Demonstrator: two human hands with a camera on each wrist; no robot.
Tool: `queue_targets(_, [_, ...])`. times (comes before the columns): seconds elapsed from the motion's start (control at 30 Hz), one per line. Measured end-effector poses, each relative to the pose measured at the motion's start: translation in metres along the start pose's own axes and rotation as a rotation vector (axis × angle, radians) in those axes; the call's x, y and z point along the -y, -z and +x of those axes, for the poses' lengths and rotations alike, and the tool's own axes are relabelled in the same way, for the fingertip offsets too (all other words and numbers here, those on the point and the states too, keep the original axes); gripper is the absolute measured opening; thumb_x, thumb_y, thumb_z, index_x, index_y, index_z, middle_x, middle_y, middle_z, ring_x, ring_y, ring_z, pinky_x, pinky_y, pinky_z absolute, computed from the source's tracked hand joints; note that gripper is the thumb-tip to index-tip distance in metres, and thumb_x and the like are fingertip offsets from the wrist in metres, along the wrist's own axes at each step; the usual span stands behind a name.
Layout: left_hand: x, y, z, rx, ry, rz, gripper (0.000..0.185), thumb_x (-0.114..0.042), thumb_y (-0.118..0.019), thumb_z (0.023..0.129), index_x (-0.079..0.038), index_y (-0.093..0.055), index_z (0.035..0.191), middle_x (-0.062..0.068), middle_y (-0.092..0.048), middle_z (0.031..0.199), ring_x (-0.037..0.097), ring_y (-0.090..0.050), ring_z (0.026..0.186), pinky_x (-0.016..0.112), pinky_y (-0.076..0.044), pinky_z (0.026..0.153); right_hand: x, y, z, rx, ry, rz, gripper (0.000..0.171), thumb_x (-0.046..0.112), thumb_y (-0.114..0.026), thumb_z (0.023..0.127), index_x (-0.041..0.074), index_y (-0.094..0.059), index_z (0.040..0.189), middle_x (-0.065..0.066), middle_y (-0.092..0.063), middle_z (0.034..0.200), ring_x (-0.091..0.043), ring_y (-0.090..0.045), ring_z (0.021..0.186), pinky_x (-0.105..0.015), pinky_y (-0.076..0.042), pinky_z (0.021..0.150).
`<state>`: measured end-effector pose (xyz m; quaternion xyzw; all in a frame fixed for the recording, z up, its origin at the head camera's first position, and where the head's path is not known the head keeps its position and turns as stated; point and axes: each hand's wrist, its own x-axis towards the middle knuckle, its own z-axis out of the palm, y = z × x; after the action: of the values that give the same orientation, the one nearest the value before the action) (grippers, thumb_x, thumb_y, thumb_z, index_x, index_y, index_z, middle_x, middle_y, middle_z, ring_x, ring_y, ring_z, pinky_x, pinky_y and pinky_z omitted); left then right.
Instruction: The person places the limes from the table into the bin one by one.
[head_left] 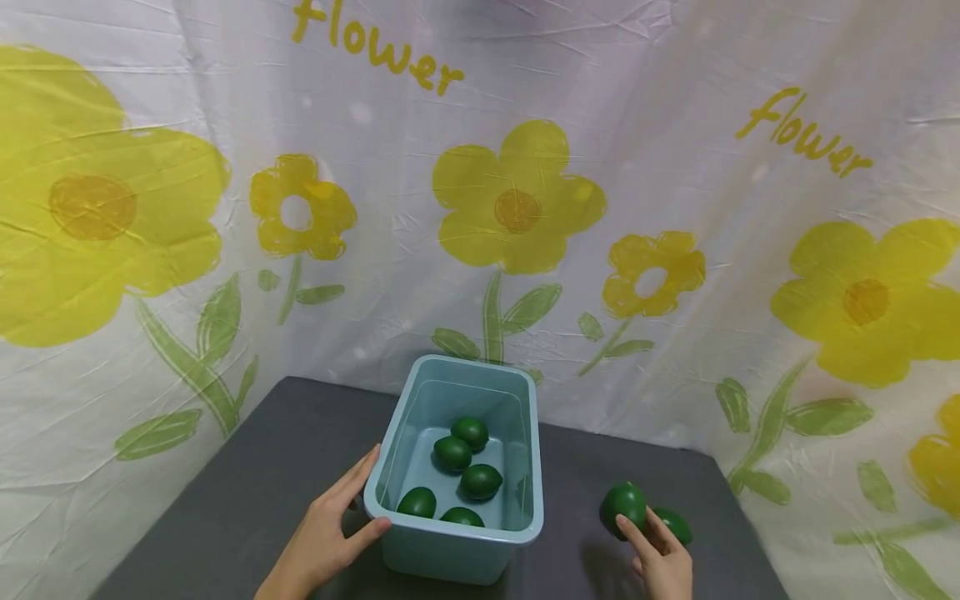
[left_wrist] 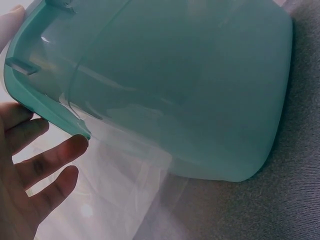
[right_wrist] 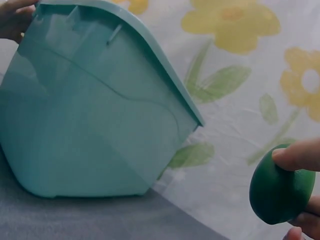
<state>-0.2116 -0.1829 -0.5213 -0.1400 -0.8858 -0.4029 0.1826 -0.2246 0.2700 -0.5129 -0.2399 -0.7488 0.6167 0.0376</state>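
Note:
A pale blue-green plastic bin point(head_left: 457, 558) stands on the table, with several dark green limes point(head_left: 481, 482) on its floor. At its near left corner my left hand point(head_left: 318, 529) touches the rim, thumb along the front and fingers along the left side. In the left wrist view, the fingers point(left_wrist: 55, 160) look fairly straight against the bin's edge. To the right of the bin, my right hand point(head_left: 663, 558) pinches one lime point(head_left: 622, 510) between thumb and fingers, raised above the table. Another lime point(head_left: 673, 526) is partly hidden behind that hand.
The dark grey table point(head_left: 300, 433) runs back to a white cloth point(head_left: 390, 300) printed with yellow flowers, which hangs behind it and along both sides. The bin's far end stands close to the back cloth.

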Motion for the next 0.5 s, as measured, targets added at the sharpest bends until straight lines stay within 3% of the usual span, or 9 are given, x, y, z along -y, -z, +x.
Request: queue_targets(0.5, [0.002, -0.001, 0.001, -0.003, -0.002, -0.001, 0.089, -0.036, -0.081, 0.094, -0.031, -0.033, 0.168, 0.007, -0.042, 0.167, 0.037, -0.052, 0.145, 0.06, -0.056, 0.099, 0.021, -0.02, -0.011, 0.015, 0.043, 0.08, 0.109, 0.062, -0.083, 0.086, 0.004, -0.036, 0.165, -0.034, -0.037, 0.163, -0.052, -0.04, 0.147, -0.071, -0.042, 0.111])
